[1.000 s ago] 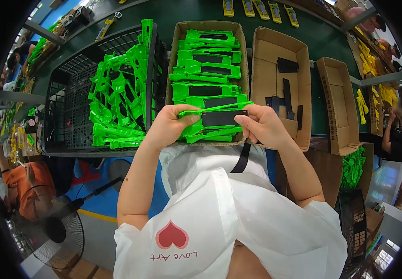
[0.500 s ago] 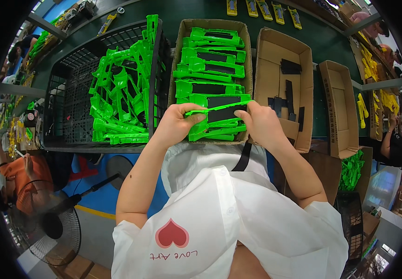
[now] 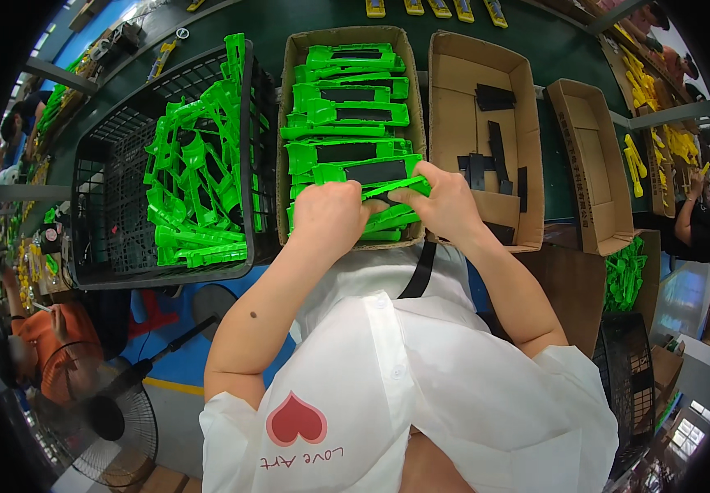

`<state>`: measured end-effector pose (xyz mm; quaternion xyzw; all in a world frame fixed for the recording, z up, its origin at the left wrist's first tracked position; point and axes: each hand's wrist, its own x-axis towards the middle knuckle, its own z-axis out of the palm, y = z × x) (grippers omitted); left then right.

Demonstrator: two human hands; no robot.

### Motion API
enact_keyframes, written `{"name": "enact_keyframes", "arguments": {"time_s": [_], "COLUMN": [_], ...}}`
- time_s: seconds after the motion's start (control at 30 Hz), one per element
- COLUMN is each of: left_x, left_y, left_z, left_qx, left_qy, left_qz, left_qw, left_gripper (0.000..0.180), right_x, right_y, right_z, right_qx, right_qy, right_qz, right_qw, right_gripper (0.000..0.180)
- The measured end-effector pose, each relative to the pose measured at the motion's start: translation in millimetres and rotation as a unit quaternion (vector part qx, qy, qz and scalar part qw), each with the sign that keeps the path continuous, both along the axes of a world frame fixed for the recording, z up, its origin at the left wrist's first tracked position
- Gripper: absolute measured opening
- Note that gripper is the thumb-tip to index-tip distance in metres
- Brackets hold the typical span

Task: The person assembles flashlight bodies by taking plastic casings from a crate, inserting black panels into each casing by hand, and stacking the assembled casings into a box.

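My left hand [image 3: 332, 215] and my right hand [image 3: 440, 200] both grip one green plastic part [image 3: 394, 187] with a black insert, held over the near end of a cardboard box [image 3: 286, 123]. That box is filled with a stack of green parts with black inserts [image 3: 346, 99]. The fingers of both hands close on the part from either side, thumbs near its middle.
A black mesh crate [image 3: 108, 214] of loose green plastic parts [image 3: 198, 181] stands to the left. To the right a cardboard box [image 3: 445, 107] holds black strips [image 3: 494, 148]; a further open box [image 3: 585, 164] stands beyond. A floor fan [image 3: 116, 419] and other people are nearby.
Both hands have stayed on the green part over the box's near end, shifting slightly to the right; the fingers have moved closer together along it.
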<state>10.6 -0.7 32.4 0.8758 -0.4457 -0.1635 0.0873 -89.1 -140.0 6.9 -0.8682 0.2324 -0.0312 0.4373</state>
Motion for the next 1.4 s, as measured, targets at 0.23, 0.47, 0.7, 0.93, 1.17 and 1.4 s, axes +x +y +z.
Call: {"name": "enact_keyframes", "arguments": {"time_s": [0.23,0.47,0.7,0.93,1.17,1.4], "left_x": [-3,16,77,65,23,30], "left_y": [-22,-55,-77,-76,-65,-66], "left_z": [-8,-4,-2,0,6,-8], "left_qx": [-0.104,-0.092,-0.158,-0.185,-0.213,-0.309], "left_qy": [0.0,-0.056,-0.182,0.035,-0.006,0.015], "left_qz": [0.012,-0.053,-0.08,-0.042,-0.016,-0.102], "left_qw": [0.994,0.993,0.967,0.981,0.977,0.946], "left_gripper": [0.023,0.046,0.049,0.037,0.033,0.017], "right_x": [-6,-12,-10,-14,7,1], "right_y": [-6,-11,-54,-65,-37,-35], "right_z": [-22,-33,-10,19,7,-8], "right_qx": [0.094,0.233,0.365,0.306,0.112,0.111], "right_qy": [-0.084,-0.141,-0.125,-0.059,-0.146,-0.226], "right_qz": [-0.03,-0.029,-0.12,-0.03,0.021,0.038], "right_qw": [0.992,0.962,0.915,0.95,0.983,0.967], "right_gripper": [0.035,0.055,0.046,0.055,0.051,0.035]}}
